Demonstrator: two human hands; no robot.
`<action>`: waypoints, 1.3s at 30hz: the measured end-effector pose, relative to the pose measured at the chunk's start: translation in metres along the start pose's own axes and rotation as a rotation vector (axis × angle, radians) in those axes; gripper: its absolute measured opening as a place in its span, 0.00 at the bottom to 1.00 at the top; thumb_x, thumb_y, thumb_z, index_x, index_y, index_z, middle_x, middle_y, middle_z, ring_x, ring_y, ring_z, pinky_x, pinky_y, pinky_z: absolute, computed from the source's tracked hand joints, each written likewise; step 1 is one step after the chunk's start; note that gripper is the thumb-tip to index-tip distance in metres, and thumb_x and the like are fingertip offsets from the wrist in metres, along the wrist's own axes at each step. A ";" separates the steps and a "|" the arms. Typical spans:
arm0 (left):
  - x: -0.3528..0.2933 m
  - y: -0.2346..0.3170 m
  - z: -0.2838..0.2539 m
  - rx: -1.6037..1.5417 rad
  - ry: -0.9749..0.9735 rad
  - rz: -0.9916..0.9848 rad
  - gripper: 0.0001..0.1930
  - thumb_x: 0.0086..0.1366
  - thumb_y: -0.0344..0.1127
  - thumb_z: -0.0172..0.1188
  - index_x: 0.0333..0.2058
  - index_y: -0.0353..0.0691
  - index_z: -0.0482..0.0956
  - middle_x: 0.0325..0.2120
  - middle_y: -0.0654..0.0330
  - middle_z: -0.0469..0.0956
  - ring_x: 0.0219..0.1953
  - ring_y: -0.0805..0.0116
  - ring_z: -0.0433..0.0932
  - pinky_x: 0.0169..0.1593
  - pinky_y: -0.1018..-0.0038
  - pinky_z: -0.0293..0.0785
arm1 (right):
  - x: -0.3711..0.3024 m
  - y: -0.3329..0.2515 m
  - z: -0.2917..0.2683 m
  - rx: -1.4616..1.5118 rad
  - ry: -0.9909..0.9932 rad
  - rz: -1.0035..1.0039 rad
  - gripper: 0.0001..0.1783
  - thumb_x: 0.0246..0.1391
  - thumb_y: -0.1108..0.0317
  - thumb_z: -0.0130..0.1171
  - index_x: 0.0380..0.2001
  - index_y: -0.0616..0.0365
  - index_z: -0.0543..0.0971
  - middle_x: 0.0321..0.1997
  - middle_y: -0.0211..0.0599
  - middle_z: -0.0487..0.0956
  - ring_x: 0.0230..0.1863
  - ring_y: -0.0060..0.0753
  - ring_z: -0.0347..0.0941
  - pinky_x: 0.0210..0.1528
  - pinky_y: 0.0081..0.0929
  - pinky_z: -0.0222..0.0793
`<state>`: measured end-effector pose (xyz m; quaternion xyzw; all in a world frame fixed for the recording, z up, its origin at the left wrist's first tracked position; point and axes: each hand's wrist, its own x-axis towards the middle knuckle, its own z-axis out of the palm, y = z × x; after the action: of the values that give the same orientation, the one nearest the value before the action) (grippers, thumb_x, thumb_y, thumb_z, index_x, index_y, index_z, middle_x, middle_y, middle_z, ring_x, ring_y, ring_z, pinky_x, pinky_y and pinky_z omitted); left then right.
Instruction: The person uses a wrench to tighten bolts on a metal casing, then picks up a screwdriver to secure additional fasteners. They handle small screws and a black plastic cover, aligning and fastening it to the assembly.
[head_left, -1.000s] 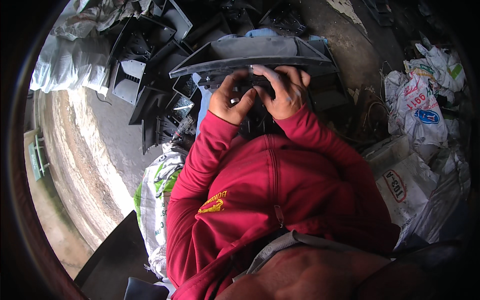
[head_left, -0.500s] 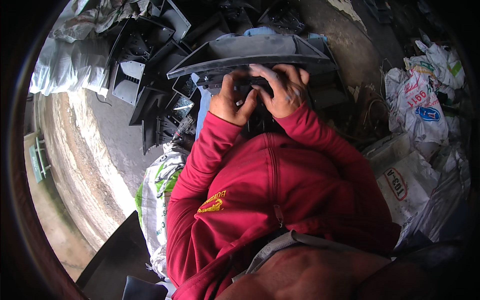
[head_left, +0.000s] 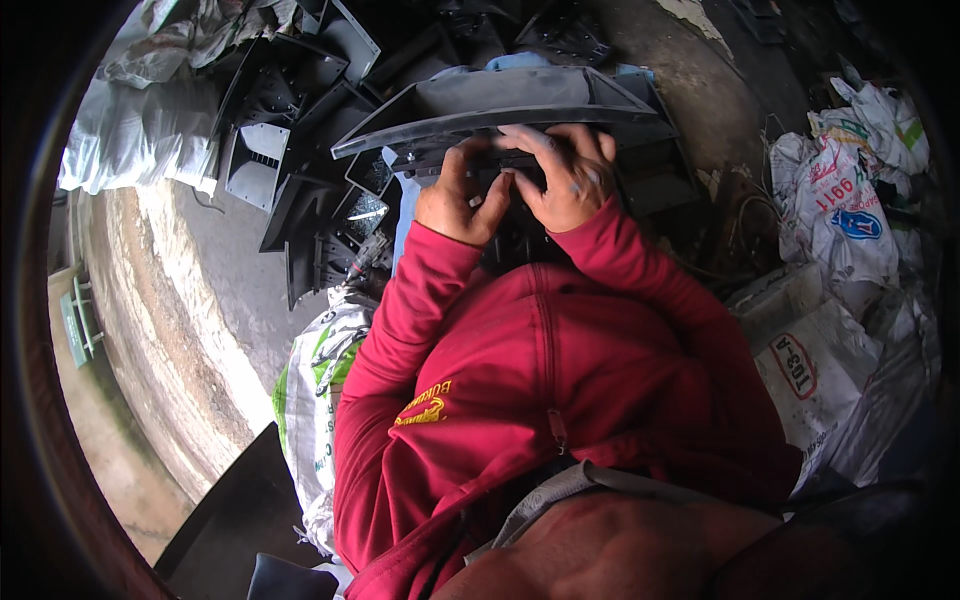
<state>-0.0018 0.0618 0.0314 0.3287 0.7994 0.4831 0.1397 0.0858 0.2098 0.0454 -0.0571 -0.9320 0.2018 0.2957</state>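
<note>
A wide black housing (head_left: 520, 92) with slanted ends lies across in front of me, its long bar-like rim facing me. At that near side, my left hand (head_left: 462, 195) is closed, its fingers bent and its thumb pointing up. Beside it, my right hand (head_left: 568, 180) is curled, with its fingers against the rim and its thumb reaching toward the left thumb. Both thumb tips almost meet below the rim. Whatever they pinch there is too small or too hidden to make out. Small bolts show on the housing's near side, left of my hands.
Several more black housings (head_left: 300, 100) are heaped at the far left. Near them are an open box of small metal screws (head_left: 365, 212) and a power driver (head_left: 368, 255). White sacks (head_left: 850, 200) are piled on the right; another printed sack (head_left: 318, 400) stands left of me.
My hands stay at the same spot, with only slight finger shifts. The near housing has tilted or moved a tiny bit.
</note>
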 end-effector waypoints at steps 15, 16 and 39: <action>0.009 0.018 -0.011 0.091 -0.091 -0.027 0.25 0.60 0.40 0.61 0.55 0.39 0.71 0.31 0.44 0.82 0.33 0.51 0.84 0.37 0.66 0.79 | 0.002 -0.009 -0.009 0.019 -0.046 0.048 0.35 0.39 0.68 0.70 0.55 0.49 0.69 0.49 0.20 0.81 0.53 0.34 0.71 0.55 0.40 0.56; 0.010 0.015 -0.012 -0.008 -0.103 -0.029 0.25 0.60 0.39 0.61 0.56 0.37 0.71 0.32 0.44 0.82 0.34 0.53 0.84 0.38 0.67 0.79 | 0.002 -0.009 -0.010 0.020 -0.050 0.053 0.35 0.39 0.67 0.69 0.54 0.49 0.69 0.50 0.21 0.81 0.53 0.34 0.71 0.56 0.40 0.56; -0.002 0.005 -0.011 -0.260 -0.180 -0.066 0.29 0.59 0.30 0.63 0.58 0.40 0.62 0.37 0.57 0.81 0.32 0.73 0.83 0.35 0.75 0.78 | -0.005 0.005 0.009 0.097 0.097 0.013 0.35 0.40 0.71 0.70 0.54 0.46 0.70 0.45 0.15 0.81 0.50 0.27 0.72 0.54 0.39 0.55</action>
<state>-0.0046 0.0550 0.0408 0.3235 0.7247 0.5463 0.2678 0.0845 0.2097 0.0341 -0.0584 -0.9052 0.2455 0.3418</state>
